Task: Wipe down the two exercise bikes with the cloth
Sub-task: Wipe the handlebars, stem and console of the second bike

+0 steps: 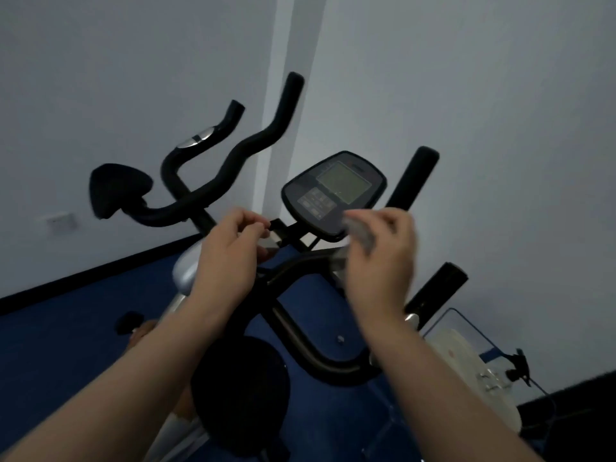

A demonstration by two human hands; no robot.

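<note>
Cloth (361, 233) bunched in right hand (380, 261) fingers by console (333, 191); left hand (230, 258) curled, empty.

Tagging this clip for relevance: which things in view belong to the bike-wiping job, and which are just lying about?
Job:
near bike
its console
far bike
cloth, pale and blurred, in the right hand
left hand, fingers curled by a black knob

Lying about:
white machine
wall socket

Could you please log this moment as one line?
right hand: holds cloth below console | left hand: at bracket
</note>
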